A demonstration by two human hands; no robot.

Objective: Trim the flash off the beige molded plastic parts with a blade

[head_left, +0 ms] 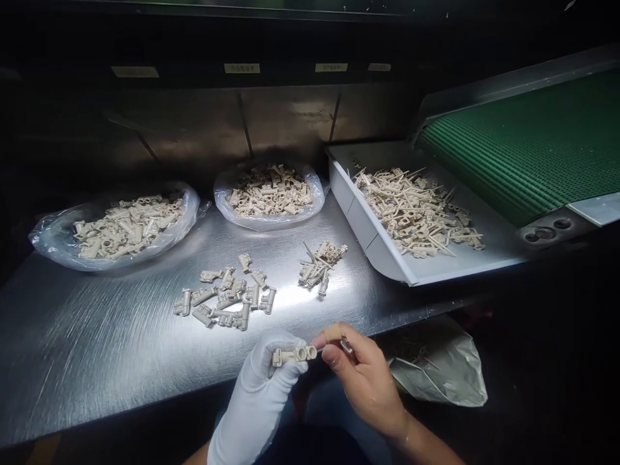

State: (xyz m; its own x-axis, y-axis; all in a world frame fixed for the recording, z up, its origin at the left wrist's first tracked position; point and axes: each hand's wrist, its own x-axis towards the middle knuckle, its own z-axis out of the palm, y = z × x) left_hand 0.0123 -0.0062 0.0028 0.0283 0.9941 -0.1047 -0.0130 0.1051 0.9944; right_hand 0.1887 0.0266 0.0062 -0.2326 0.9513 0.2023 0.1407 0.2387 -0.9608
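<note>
The gloved left hand (264, 374) pinches a part (292, 354) before the bench (121, 342), end exposed, probably for the metal tool (347, 345) the right hand (363, 371) grips. Beyond lie loose parts (245, 315); farther, bags (266, 223) and a tray (361, 223) likely keep others grouped.

The left hand (261, 376), in a white glove (249, 416), has its fingers curled closed. The bare right hand (367, 378) is just beside it, with thumb and bent index finger close together.

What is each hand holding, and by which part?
The left hand pinches a pale plastic piece around its middle; the right hand holds a metal tool, its held part hidden.
</note>
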